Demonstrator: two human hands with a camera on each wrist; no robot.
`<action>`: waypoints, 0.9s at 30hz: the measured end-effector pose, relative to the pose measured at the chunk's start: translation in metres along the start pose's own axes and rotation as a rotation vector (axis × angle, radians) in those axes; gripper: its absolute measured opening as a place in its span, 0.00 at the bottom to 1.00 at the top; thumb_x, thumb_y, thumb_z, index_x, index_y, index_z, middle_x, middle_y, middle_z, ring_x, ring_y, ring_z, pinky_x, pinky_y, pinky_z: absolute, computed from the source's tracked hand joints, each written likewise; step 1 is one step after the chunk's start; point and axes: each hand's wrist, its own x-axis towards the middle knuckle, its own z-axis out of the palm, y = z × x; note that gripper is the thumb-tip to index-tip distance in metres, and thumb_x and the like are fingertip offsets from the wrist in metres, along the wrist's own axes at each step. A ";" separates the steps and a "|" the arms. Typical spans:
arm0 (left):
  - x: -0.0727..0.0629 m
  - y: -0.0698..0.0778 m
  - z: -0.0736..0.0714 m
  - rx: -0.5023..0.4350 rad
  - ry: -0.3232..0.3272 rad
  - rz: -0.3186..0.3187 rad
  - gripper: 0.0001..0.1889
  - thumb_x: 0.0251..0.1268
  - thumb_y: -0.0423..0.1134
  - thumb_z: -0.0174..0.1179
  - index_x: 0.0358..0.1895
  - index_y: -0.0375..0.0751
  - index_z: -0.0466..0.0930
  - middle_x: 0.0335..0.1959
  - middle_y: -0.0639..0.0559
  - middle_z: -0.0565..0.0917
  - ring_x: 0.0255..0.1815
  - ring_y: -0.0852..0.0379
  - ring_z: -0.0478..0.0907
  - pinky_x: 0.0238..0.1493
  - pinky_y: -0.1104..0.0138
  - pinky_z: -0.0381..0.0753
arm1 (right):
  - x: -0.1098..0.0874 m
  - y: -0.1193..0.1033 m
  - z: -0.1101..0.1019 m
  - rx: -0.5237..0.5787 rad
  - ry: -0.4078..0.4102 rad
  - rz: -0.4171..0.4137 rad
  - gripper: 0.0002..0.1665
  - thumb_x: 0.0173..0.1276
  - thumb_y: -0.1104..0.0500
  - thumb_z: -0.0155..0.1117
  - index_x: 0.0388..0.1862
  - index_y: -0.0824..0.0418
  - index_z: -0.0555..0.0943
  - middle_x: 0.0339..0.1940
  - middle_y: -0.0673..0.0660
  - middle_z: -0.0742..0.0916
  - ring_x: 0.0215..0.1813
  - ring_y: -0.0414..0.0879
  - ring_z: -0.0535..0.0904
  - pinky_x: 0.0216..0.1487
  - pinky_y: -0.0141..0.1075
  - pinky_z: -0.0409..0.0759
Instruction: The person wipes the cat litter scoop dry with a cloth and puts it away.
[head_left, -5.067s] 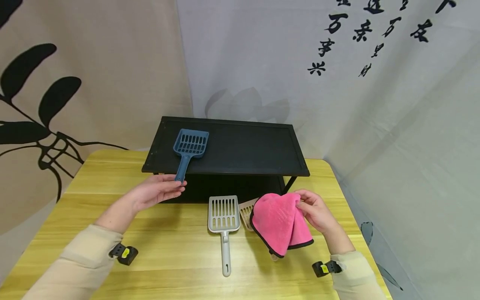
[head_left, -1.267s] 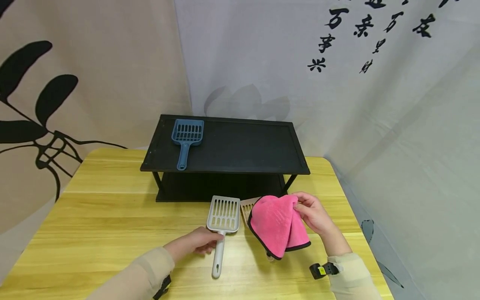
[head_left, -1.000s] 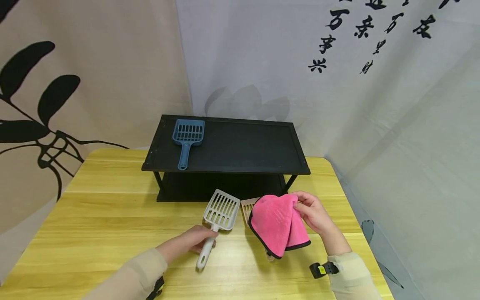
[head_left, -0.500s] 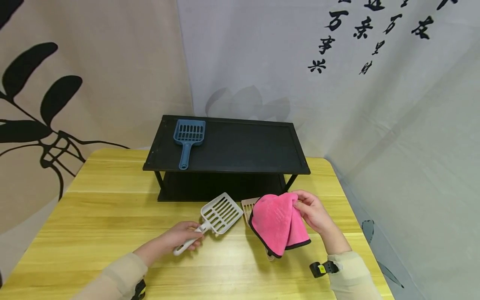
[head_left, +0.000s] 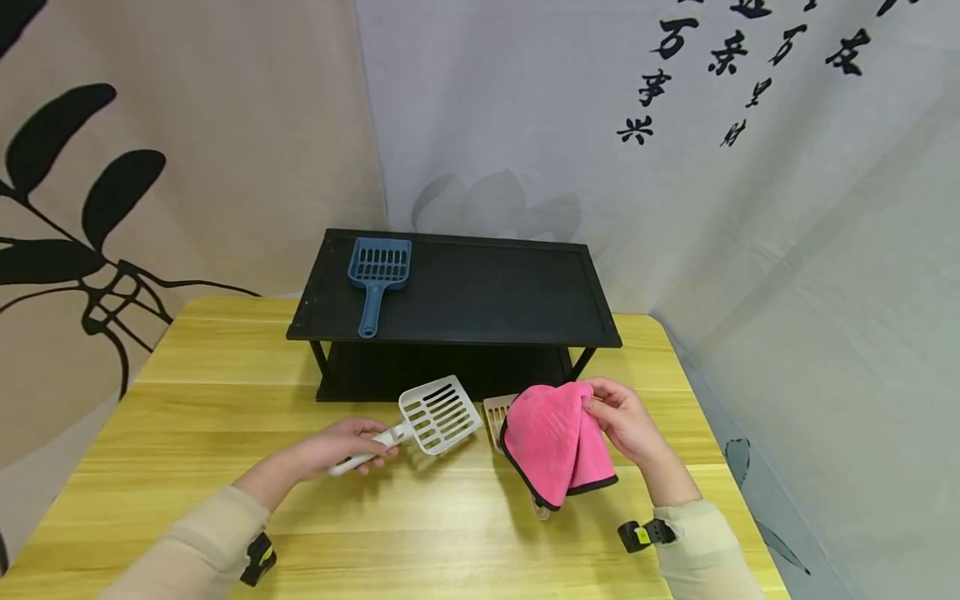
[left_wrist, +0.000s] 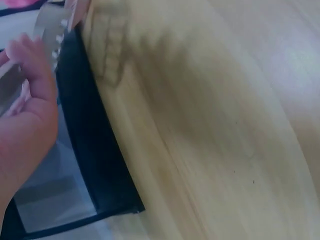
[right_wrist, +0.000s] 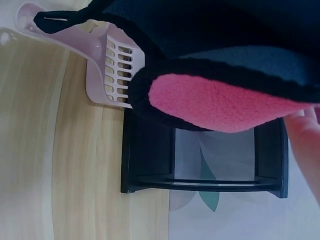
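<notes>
My left hand [head_left: 330, 452] grips the handle of a light grey litter scoop [head_left: 405, 432]. Its slotted head points right and a little away from me, raised over the table with a shadow beneath. In the left wrist view that hand [left_wrist: 32, 112] is partly cut off by the frame. My right hand [head_left: 626, 423] pinches a pink cloth [head_left: 551, 442] with black edging. The cloth hangs over most of a pale pinkish litter scoop [head_left: 497, 408]; the right wrist view shows this scoop's handle and slotted head [right_wrist: 95, 75]. A blue litter scoop [head_left: 372, 304] lies on the shelf top.
A low black two-tier shelf [head_left: 487, 292] stands at the back of the wooden table [head_left: 187, 400]. The blue scoop lies at the left of its upper tier. A printed fabric backdrop [head_left: 480, 100] hangs behind the table.
My left hand has let go of the blue scoop on the shelf, taken the grey scoop by its handle, lifted it and swung its handle left. The right hand stays nearly still with the cloth.
</notes>
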 end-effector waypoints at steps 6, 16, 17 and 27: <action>-0.004 0.007 -0.010 -0.004 -0.092 -0.001 0.32 0.67 0.38 0.54 0.66 0.20 0.55 0.46 0.47 0.84 0.31 0.66 0.77 0.26 0.77 0.74 | 0.000 -0.001 -0.001 -0.026 0.016 -0.003 0.21 0.70 0.71 0.47 0.47 0.50 0.81 0.42 0.43 0.85 0.40 0.33 0.80 0.41 0.24 0.79; 0.002 0.011 -0.013 0.010 -0.118 -0.012 0.31 0.66 0.38 0.56 0.65 0.21 0.59 0.47 0.43 0.83 0.30 0.66 0.77 0.25 0.77 0.74 | 0.005 -0.005 0.004 -0.062 0.087 0.011 0.22 0.69 0.72 0.49 0.46 0.48 0.82 0.41 0.43 0.85 0.41 0.34 0.80 0.43 0.24 0.79; 0.003 0.012 -0.012 0.016 -0.116 -0.010 0.30 0.66 0.38 0.56 0.65 0.21 0.60 0.47 0.44 0.84 0.29 0.66 0.77 0.25 0.77 0.74 | 0.007 -0.004 0.006 -0.068 0.093 0.017 0.21 0.69 0.71 0.50 0.46 0.47 0.82 0.42 0.43 0.85 0.41 0.34 0.79 0.43 0.25 0.79; 0.009 0.020 0.003 0.015 -0.092 -0.027 0.29 0.65 0.38 0.57 0.64 0.22 0.63 0.44 0.46 0.85 0.27 0.67 0.75 0.23 0.78 0.72 | 0.034 0.009 0.040 -0.123 0.102 0.073 0.19 0.67 0.69 0.56 0.43 0.44 0.82 0.41 0.41 0.85 0.40 0.35 0.80 0.42 0.26 0.80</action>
